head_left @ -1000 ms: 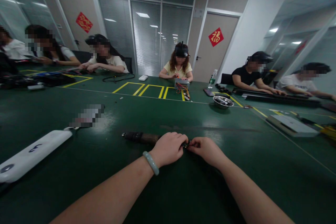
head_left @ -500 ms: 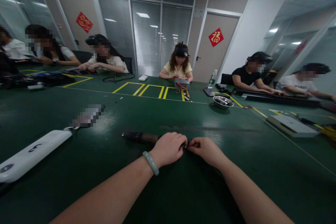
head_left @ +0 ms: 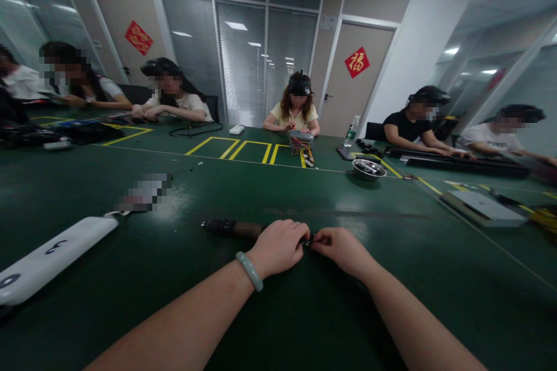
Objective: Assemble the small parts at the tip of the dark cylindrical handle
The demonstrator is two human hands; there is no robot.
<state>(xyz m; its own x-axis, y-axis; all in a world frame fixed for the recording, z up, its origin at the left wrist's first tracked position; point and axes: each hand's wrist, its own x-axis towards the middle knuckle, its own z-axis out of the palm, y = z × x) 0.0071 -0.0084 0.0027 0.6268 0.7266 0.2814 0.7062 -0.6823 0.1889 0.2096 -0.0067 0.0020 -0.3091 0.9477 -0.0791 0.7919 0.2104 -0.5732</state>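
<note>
My left hand (head_left: 279, 245) is closed around a long dark rod-like tool (head_left: 230, 228) that lies on the green table (head_left: 270, 185), its free end pointing left. A pale green bangle (head_left: 249, 270) sits on that wrist. My right hand (head_left: 342, 248) is pinched at the tool's other end, fingertips touching a small dark part (head_left: 307, 240) between the two hands. What that part is I cannot make out.
A white oblong device (head_left: 47, 258) lies at the near left. A metal bowl (head_left: 369, 168) stands at mid-right, a flat grey unit (head_left: 484, 207) further right. Several people sit round the far edge, one opposite with a box trailing coloured wires (head_left: 303, 144). Yellow lines mark the tabletop.
</note>
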